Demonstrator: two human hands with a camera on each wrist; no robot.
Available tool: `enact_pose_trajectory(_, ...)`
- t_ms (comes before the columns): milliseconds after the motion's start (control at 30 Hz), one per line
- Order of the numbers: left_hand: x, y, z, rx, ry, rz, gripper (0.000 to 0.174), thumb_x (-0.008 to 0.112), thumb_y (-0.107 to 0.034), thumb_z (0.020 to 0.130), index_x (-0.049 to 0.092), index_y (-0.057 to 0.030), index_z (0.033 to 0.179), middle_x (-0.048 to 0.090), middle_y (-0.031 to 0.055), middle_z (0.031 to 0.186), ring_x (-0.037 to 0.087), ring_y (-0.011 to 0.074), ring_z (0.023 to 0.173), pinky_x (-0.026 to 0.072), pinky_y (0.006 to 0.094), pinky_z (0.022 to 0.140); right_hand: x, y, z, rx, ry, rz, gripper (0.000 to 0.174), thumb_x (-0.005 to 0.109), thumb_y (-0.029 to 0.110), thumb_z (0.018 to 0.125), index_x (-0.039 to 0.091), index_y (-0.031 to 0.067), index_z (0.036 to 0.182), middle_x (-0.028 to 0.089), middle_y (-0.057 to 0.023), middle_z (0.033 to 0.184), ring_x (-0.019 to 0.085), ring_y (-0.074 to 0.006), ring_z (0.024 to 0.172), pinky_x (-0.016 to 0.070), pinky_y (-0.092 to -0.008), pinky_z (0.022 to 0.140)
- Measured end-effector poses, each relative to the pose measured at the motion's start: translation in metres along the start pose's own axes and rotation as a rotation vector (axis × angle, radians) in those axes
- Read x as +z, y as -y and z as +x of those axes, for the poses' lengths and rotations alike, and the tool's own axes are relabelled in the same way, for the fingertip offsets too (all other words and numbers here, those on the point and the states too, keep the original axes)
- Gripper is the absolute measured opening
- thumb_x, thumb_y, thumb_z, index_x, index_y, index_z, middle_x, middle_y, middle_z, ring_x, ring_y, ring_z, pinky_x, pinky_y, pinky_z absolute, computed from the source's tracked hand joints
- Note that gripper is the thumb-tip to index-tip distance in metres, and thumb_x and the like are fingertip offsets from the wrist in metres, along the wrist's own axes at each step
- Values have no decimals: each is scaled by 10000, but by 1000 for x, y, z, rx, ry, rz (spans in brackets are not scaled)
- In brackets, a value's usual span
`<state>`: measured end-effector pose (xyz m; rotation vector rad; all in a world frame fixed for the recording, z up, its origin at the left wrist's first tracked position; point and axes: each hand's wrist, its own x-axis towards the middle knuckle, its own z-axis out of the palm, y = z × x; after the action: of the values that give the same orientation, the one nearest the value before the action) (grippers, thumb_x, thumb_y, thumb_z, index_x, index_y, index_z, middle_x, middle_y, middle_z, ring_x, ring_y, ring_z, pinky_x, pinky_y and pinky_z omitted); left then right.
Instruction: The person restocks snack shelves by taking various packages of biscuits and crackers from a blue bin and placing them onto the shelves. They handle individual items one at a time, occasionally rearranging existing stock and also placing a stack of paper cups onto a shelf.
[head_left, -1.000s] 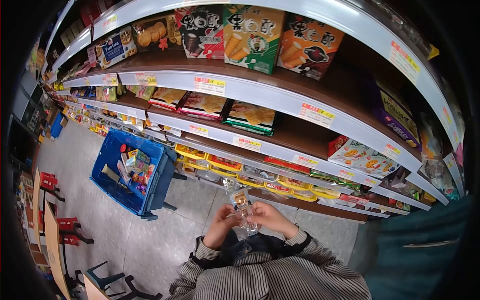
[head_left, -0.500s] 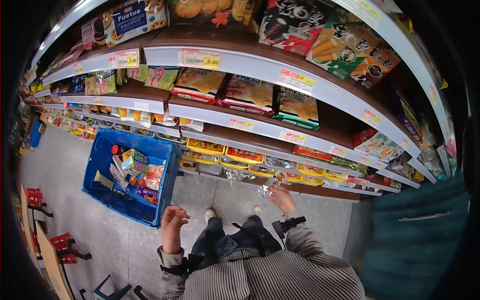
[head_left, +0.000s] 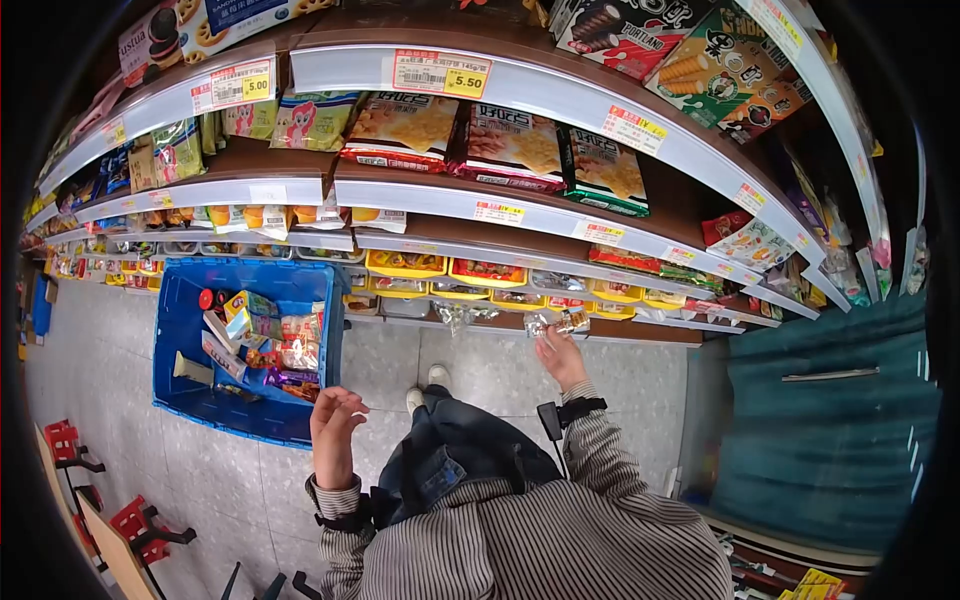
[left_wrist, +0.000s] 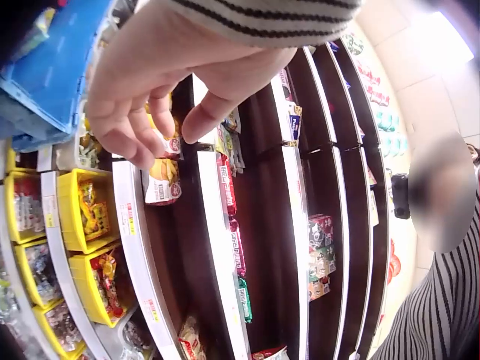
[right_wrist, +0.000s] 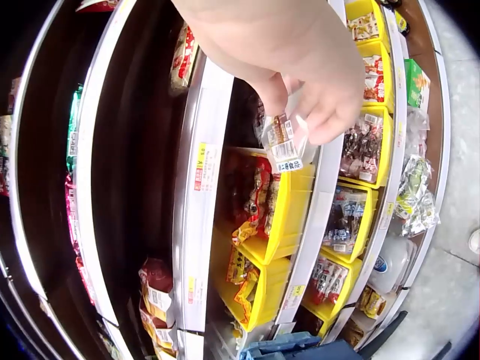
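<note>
A snack packet [right_wrist: 283,142] is pinched in the right hand [head_left: 560,358], held at the low yellow bins [head_left: 405,271]. The left hand [head_left: 335,420] is seen empty, fingers loosely curled, near the blue crate [head_left: 168,330].

Hands are splitting: left hand [head_left: 335,420] is letting go of packet [head_left: 565,321] and hanging loose beside crate [head_left: 165,330]. Right hand [head_left: 560,358] is carrying packet alone from chest level out to the bottom shelf edge, near the yellow bins [head_left: 487,281]. Head camera is tilting down.
</note>
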<state>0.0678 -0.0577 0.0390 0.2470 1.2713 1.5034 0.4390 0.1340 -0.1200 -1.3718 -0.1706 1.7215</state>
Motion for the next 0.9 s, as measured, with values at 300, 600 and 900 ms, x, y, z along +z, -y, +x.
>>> enact_pose_trajectory(300,-1,-12,4,44,-68,71,112,567,-77,862,543,-70,971,607,22,894,600,118,794,446,227,699,23,38,101,-83,-94,116,186,640,122,876,537,100,1029,615,-25,948,619,-183,900,539,-331,750)
enact_pose_trajectory(600,-4,-1,9,73,-195,41,142,552,-74,860,543,-62,1001,615,24,895,606,121,808,456,230,692,115,31,76,-533,-792,-168,541,745,-29,699,446,-26,1150,559,-173,1164,638,-252,888,549,-422,797)
enact_pose_trajectory(900,-51,3,29,61,-304,-43,126,554,-92,874,552,-59,996,616,25,887,604,121,795,462,233,685,52,23,143,-265,-473,-215,576,750,90,750,434,-35,1216,532,-230,1230,632,-273,976,560,-409,779)
